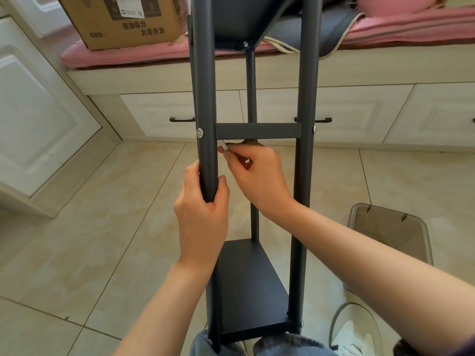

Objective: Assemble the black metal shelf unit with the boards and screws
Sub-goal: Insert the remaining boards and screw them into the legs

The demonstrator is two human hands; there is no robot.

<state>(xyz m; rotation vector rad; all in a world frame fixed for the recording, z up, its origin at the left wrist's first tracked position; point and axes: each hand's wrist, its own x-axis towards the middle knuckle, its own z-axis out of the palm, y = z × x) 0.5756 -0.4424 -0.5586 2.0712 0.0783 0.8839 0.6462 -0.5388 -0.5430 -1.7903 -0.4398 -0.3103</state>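
The black metal shelf unit (305, 176) stands upright in front of me, with a black board (249, 286) fixed low down and another board (239, 19) at the top. A middle board (258, 130) shows edge-on between the front poles. My left hand (203, 214) grips the left front pole (205, 98). My right hand (257, 173) pinches a small silver tool (223, 145), its tip just under the middle board beside the left pole. A silver screw head (199, 132) sits on the left pole, another screw head (314, 129) on the right pole.
A window seat with white drawers (321, 114) and a pink cushion (411, 24) runs behind the unit. A cardboard box (120, 19) lies on the cushion. A translucent bin (390, 232) stands on the tiled floor at right. White cabinet doors (38, 111) stand at left.
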